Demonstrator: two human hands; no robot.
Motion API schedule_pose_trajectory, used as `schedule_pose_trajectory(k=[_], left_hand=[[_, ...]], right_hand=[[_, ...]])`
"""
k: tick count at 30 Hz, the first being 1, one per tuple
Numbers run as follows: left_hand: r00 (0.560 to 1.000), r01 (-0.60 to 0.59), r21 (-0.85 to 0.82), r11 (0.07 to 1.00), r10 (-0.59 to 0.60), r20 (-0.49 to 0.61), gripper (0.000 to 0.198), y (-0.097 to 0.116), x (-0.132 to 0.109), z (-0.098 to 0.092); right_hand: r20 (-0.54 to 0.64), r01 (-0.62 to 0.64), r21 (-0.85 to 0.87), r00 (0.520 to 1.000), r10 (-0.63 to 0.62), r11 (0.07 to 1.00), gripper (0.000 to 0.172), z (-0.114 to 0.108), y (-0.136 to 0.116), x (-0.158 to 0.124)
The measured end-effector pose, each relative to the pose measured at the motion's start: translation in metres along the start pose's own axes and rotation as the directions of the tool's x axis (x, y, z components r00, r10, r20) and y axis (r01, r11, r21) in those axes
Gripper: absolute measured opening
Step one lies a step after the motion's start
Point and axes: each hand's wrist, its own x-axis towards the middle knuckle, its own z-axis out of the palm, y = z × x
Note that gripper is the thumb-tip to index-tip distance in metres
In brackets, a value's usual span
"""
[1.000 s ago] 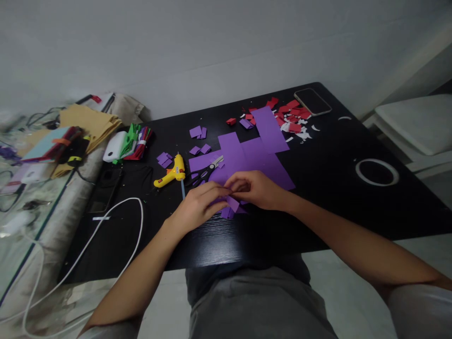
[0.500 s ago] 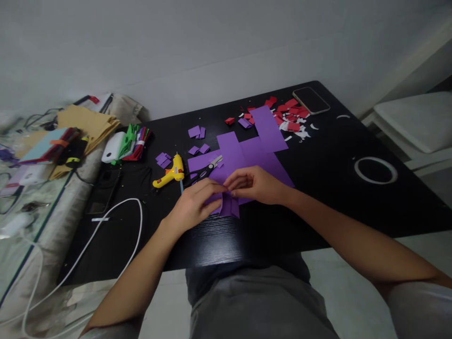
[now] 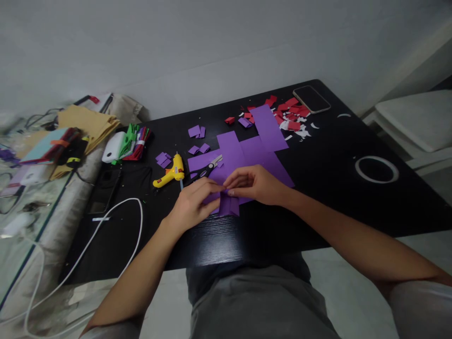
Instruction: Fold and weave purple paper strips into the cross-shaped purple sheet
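Note:
A small folded piece of purple paper (image 3: 229,207) stands near the table's front edge, pinched along its upper edge by both hands. My left hand (image 3: 193,202) grips its left side with thumb and fingers. From the right, my right hand (image 3: 254,184) closes on the top edge, fingertips almost meeting those of the left. Beneath and behind the hands lie larger purple sheets (image 3: 231,150), overlapping one another. Scissors (image 3: 206,170) with black handles rest on them, just beyond my left hand. A yellow glue gun (image 3: 172,173) lies to the left of the scissors.
Small purple pieces (image 3: 196,132) lie behind the glue gun. Red and white paper scraps (image 3: 292,117) and a phone (image 3: 311,99) are at the back right. A tape ring (image 3: 376,170) lies right. A white cable (image 3: 139,221) loops across the table's left side.
Both hands stay nearly in place. The folded purple paper has tilted slightly, and its lower edge has shifted a little to the left.

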Motion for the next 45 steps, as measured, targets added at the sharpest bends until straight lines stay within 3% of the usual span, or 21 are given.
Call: schedule_pose_trajectory(k=[8,18,27,37,43,45], left_hand=[[0.999,0.027,-0.001,1.000,-0.027,0.022,0.024,0.0023,0.0005,-0.0009],[0.998,0.051,-0.001,0.999,-0.051,0.026,0.027,0.0000,-0.0002,-0.0011],[0.994,0.101,0.010,0.995,-0.101,0.031,0.025,0.0026,0.0027,-0.0038],[0.990,0.137,0.009,0.991,-0.137,0.016,0.030,-0.0023,-0.0017,0.0007],[0.994,0.105,0.008,0.994,-0.105,0.027,0.023,-0.0014,-0.0023,0.0004],[0.994,0.108,0.008,0.994,-0.109,0.030,0.020,-0.0016,-0.0025,0.0008]], right_hand=[[-0.055,-0.005,0.046,0.998,0.008,0.999,0.030,0.0029,0.0024,-0.0009],[-0.059,-0.007,0.015,0.998,0.008,1.000,0.020,0.0023,-0.0014,-0.0009],[-0.060,0.105,-0.068,0.992,-0.109,0.992,0.011,0.0016,-0.0013,-0.0006],[-0.106,0.136,-0.076,0.984,-0.143,0.988,0.013,0.0034,0.0014,0.0004],[-0.039,0.228,-0.131,0.971,-0.235,0.965,0.005,0.0039,0.0004,-0.0019],[0.002,0.285,-0.208,0.957,-0.291,0.936,0.012,0.0031,-0.0018,-0.0037]])
